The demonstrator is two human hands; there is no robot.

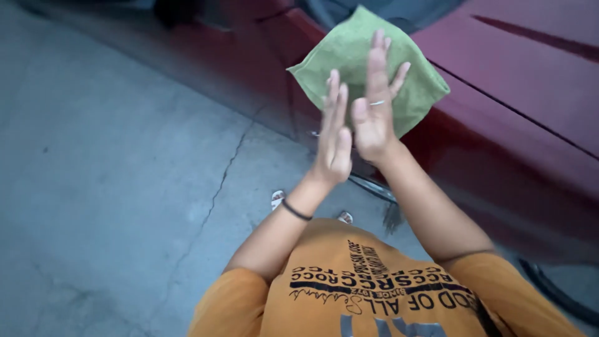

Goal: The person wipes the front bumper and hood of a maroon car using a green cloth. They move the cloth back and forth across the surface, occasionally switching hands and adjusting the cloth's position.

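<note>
While the right hand (374,103) presses a folded green microfibre cloth (362,59) flat-palmed against the dark red car body (524,118), the left hand (334,137), open and empty, hovers beside it; wiping seems underway, calling for steady pressure.

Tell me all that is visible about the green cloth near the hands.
The green cloth is a square of soft, fuzzy fabric, like microfibre, folded flat, one corner pointing up. It lies spread against the dark red car body. The right hand, open with fingers straight and a ring on one finger, is in front of it and seems to press it. The left hand, also open, overlaps only its lower edge; contact is unclear.
</note>
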